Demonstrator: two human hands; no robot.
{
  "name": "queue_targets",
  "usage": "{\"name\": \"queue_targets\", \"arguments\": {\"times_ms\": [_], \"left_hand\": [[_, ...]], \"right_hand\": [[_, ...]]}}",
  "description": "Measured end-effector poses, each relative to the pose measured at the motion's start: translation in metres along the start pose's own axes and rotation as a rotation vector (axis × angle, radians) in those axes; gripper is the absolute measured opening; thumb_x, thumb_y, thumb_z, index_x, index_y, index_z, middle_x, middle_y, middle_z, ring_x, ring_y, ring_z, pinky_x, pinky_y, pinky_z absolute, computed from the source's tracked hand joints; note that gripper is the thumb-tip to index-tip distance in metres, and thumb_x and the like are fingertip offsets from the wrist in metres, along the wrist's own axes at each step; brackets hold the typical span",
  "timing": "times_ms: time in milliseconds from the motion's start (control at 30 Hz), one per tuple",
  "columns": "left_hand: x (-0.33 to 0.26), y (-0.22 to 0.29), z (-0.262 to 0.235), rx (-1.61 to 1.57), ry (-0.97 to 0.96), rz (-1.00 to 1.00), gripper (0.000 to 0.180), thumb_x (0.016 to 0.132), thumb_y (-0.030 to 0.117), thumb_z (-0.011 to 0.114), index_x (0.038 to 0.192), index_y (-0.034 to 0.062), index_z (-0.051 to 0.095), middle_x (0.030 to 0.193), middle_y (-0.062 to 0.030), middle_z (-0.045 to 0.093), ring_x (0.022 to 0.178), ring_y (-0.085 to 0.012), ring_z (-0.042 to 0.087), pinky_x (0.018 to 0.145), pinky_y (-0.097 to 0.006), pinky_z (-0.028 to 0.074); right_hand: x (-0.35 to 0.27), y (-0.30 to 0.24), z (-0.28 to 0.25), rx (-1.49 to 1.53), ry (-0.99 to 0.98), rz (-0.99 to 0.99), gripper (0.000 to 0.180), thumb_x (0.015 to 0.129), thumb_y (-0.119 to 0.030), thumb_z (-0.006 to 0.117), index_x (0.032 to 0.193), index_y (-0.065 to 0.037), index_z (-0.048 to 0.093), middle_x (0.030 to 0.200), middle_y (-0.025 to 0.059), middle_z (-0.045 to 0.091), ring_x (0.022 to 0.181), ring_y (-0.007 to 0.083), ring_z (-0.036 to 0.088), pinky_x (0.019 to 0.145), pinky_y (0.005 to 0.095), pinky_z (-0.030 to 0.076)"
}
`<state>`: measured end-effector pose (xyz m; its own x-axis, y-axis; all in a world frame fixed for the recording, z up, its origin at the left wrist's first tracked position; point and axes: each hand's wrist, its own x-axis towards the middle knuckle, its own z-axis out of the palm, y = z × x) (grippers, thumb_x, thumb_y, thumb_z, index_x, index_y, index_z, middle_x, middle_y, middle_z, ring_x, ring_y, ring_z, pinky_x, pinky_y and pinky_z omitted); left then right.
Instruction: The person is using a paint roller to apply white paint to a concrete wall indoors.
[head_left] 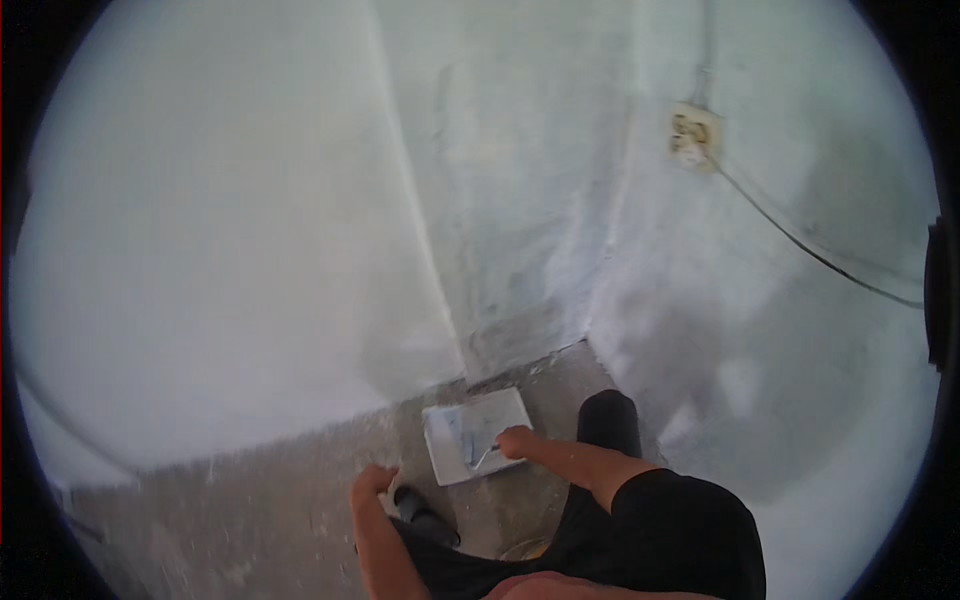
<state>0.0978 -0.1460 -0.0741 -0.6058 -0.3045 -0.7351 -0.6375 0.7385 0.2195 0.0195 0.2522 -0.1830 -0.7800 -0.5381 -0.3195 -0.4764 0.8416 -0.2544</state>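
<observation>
A small paint roller (469, 448) rests in a shallow white paint tray (510, 405) on the floor in front of me. My right hand (516, 442) is closed round its handle, at the tray's right side. Thin wire of the roller's frame runs from my fist down to the left. White paint shows inside the tray. To the tray's left, my left hand (374, 482) hangs above the floor near my foot and holds nothing; a digit sticks out to the right, and the other fingers are hard to make out.
Pale walls (240, 230) meet in a corner beyond the tray. The grey concrete floor (250, 510) is stained. On the right wall is a socket (694, 136) with a plugged-in cable (800, 243). My dark shoe (420, 510) stands near the tray; a round object (525, 549) is partly hidden below me.
</observation>
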Motion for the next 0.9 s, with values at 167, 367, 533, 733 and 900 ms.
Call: {"name": "queue_targets", "arguments": {"times_ms": [167, 367, 533, 733, 900], "left_hand": [[0.006, 0.032, 0.006, -0.009, 0.059, 0.048, 0.062, 0.092, 0.055, 0.065, 0.114, -0.0019, 0.074, 0.103, -0.019, 0.077, 0.104, -0.0359, 0.072, 0.096, -0.051, 0.052], [0.04, 0.073, 0.015, 0.089, -0.015, 0.11, 0.065, 0.091, 0.057, 0.065, 0.115, -0.0022, 0.074, 0.103, -0.0209, 0.076, 0.108, -0.0364, 0.071, 0.099, -0.048, 0.051], [0.036, 0.126, 0.022, 0.14, 0.011, 0.244, 0.071, 0.089, 0.059, 0.067, 0.125, -0.0015, 0.068, 0.123, -0.0238, 0.07, 0.121, -0.0377, 0.064, 0.105, -0.047, 0.048], [0.012, 0.183, 0.042, 0.189, 0.146, 0.478, 0.069, 0.094, 0.055, 0.063, 0.137, 0.001, 0.06, 0.134, -0.0241, 0.063, 0.127, -0.0388, 0.059, 0.106, -0.046, 0.047], [0.028, 0.191, 0.064, 0.276, 0.304, 0.735, 0.072, 0.093, 0.061, 0.062, 0.133, 0.001, 0.062, 0.138, -0.0204, 0.062, 0.13, -0.0366, 0.057, 0.11, -0.047, 0.045]], "right_hand": [[-0.02, 0.004, -0.006, 0.029, -0.042, 0.001, 0.024, 0.084, -0.023, 0.065, 0.1, -0.008, 0.076, 0.103, 0.0155, 0.074, 0.097, 0.0365, 0.071, 0.083, 0.0514, 0.056], [-0.043, 0.023, 0.003, 0.084, -0.072, 0.014, 0.026, 0.089, -0.025, 0.063, 0.103, -0.006, 0.075, 0.108, 0.0184, 0.073, 0.103, 0.0374, 0.07, 0.086, 0.0516, 0.055], [-0.07, 0.035, 0.005, 0.168, -0.063, 0.028, 0.032, 0.095, -0.036, 0.056, 0.111, -0.012, 0.071, 0.103, 0.0179, 0.072, 0.099, 0.0406, 0.069, 0.084, 0.0541, 0.054], [-0.092, 0.049, 0.001, 0.209, -0.088, 0.102, 0.031, 0.096, -0.03, 0.055, 0.113, -0.009, 0.071, 0.109, 0.0191, 0.072, 0.101, 0.0406, 0.069, 0.086, 0.0541, 0.055], [-0.093, 0.068, 0.015, 0.18, 0.046, 0.013, 0.034, 0.095, -0.029, 0.051, 0.113, -0.007, 0.071, 0.102, 0.0197, 0.073, 0.095, 0.0394, 0.071, 0.084, 0.0534, 0.056]]}}
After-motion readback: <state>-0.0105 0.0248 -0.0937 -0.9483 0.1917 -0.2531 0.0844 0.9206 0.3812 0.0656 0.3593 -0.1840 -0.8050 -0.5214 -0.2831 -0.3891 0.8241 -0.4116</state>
